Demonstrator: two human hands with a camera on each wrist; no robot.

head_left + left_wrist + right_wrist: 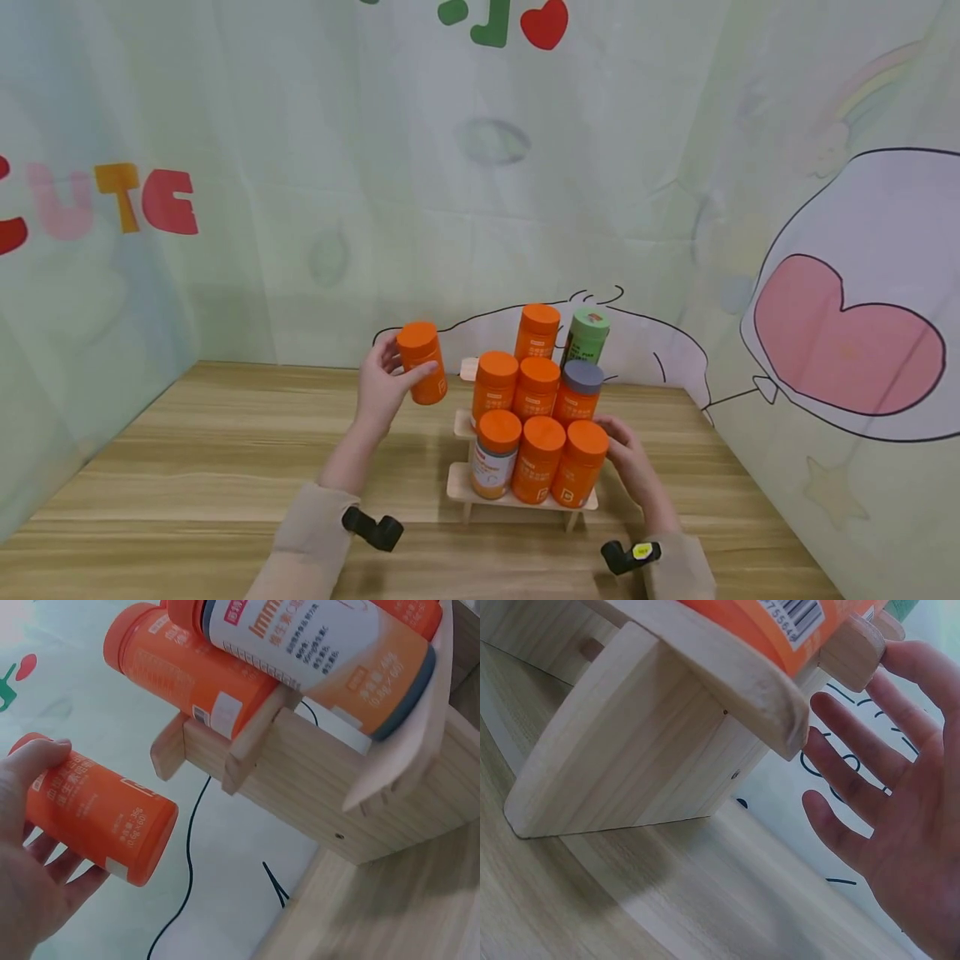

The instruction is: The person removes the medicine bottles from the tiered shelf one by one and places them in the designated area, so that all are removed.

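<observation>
My left hand grips an orange supplement bottle in the air, left of a stepped wooden rack. In the left wrist view the thumb lies across that bottle near its lid, the other fingers behind it. On the right, my right hand is beside the rack; the right wrist view shows its fingers spread, the index fingertip at the end of a wooden shelf. Several bottles stand on the rack: a white-labelled one at the front left, a grey-lidded one on the middle step, a green one at the top.
The rack stands on a wood-grain table. A pale printed curtain hangs behind the table and along its sides. Beside the green bottle on the top step is an orange bottle.
</observation>
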